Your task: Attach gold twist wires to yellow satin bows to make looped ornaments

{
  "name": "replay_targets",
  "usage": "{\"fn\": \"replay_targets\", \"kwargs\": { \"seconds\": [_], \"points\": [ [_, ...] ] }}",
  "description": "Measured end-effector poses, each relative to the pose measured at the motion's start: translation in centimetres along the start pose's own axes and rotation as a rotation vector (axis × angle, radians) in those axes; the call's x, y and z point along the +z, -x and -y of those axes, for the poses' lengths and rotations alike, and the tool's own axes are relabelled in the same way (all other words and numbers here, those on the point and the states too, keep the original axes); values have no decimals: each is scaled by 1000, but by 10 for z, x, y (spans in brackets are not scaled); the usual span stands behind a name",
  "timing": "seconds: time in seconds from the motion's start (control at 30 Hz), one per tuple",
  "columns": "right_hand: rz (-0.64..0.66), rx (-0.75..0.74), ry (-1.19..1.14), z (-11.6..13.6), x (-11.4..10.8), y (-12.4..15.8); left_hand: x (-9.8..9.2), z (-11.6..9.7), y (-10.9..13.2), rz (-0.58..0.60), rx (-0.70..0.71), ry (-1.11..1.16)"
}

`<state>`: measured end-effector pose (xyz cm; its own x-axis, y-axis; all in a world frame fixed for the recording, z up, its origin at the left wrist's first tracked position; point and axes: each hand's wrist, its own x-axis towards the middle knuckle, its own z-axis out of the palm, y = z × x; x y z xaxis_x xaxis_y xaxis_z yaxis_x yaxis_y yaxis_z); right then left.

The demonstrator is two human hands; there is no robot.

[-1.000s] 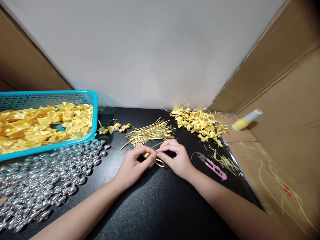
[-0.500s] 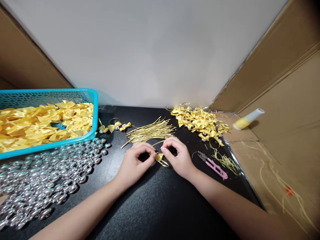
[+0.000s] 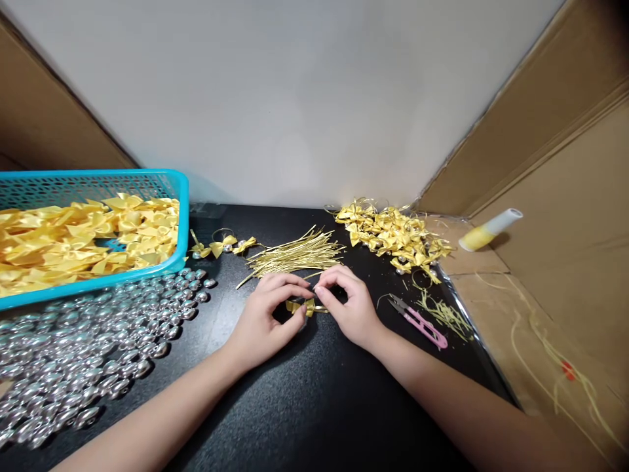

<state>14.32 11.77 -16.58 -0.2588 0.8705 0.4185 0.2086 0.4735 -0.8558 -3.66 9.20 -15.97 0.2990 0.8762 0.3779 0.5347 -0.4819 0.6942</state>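
Between my two hands is a yellow ribbon bow (image 3: 309,307) with a loop of gold cord (image 3: 321,309) running from its right side. My left hand (image 3: 272,314) curls round the bow, thumb and fingertips closed at it. Opposite, my right hand (image 3: 351,308) is pinched at the thumb and index finger, close to the cord; its fingertips partly hide what they grip. Just beyond the hands lies a bundle of cut gold cords (image 3: 295,252).
A blue basket (image 3: 183,223) of yellow bows stands left, behind many silver beads (image 3: 98,354). Bows with loops (image 3: 393,236) are heaped at back right. Pink thread snips (image 3: 420,324) lie near cord scraps (image 3: 445,314). A tube (image 3: 491,229) rests on the cardboard.
The bow has turned, and more of it shows between the hands. My left fingers have opened slightly around it. My right hand stays pinched in nearly the same place.
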Motion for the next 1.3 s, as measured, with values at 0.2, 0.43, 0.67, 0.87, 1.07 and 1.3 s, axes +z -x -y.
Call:
{"fn": "replay_targets", "kwargs": {
  "seconds": [0.2, 0.43, 0.67, 0.87, 1.07, 1.3],
  "points": [
    [22, 13, -17, 1, 0, 0, -8, 2, -3, 51, 41, -117],
    [13, 9, -24, -1, 0, 0, -12, 9, -6, 197, 135, -188],
    [17, 7, -26, -2, 0, 1, -11, 11, -5, 166, 147, -188],
    [18, -14, -22, 0, 0, 0, -13, 9, -5, 169, 160, -128],
    [47, -20, -9, 2, 0, -1, -15, 8, -10, 232, 97, -72],
    [45, -12, -42, 1, 0, -1, -16, 10, -11, 314, 56, -75]
  ]
}}
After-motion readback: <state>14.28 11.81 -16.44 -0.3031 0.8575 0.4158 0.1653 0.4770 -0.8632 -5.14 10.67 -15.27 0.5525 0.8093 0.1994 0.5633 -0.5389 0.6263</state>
